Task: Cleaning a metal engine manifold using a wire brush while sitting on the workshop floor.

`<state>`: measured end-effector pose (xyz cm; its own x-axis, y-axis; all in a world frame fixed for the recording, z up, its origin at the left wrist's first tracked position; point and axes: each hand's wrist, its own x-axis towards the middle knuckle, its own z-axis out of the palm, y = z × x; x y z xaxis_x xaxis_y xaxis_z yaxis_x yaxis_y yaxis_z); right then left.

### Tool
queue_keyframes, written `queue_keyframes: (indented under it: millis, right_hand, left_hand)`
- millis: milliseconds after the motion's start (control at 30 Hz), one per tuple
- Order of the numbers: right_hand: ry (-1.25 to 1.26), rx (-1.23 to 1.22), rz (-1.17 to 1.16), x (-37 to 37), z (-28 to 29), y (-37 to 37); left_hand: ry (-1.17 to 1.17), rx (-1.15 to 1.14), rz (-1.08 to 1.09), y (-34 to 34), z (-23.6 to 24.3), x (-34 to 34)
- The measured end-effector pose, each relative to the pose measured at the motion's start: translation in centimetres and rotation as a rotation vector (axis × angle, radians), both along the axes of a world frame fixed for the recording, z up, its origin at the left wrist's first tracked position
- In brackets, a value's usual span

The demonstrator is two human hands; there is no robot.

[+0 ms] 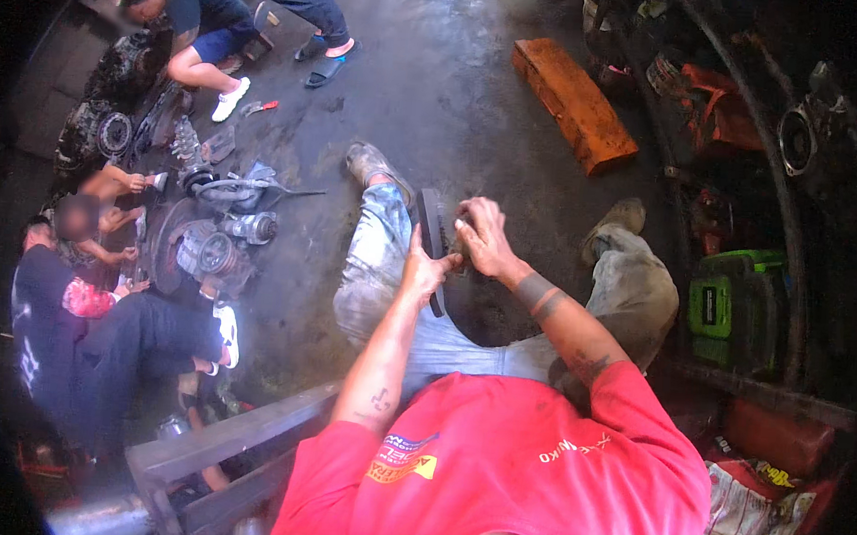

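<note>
Dark, stained workshop floor [438, 84]; cluster of greasy metal parts [221, 252] at left; rusty-orange block [573, 106] upper right; green case [722, 307] far right. Dark curved strip [432, 219] between the person's legs; left hand [427, 267] grasping it; right hand [486, 238] just beside, fingers curled, can't tell if holding anything.

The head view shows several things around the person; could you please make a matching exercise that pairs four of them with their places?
Column one:
1. Dark bar
2. Orange block
3. Green case
4. Grey frame

Column two:
A. Toward the right edge, about halfway down
B. In the lower left part
C. In the fingers of the left hand
D. On the floor, in the upper right part

Right pairs: 1-C, 2-D, 3-A, 4-B
</note>
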<state>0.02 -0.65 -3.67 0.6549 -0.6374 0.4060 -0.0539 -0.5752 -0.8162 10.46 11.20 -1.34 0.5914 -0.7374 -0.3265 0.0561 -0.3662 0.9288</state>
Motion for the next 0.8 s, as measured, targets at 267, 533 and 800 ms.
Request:
queue_keyframes:
  millis: [267, 533, 800]
  right_hand:
    - [0.190, 0.714, -0.455, 1.3, -1.2, 1.0]
    - [0.010, 1.170, -0.030, -0.3, 2.1, 0.3]
    - [0.104, 0.952, -0.104, -0.2, -0.7, -0.7]
  left_hand:
    - [-0.161, 0.083, 0.176, -0.4, -2.2, -1.4]
    - [-0.068, 0.032, 0.085, 0.0, -1.7, -1.2]
    - [-0.054, 0.211, 0.109, 3.3, 3.7, -4.7]
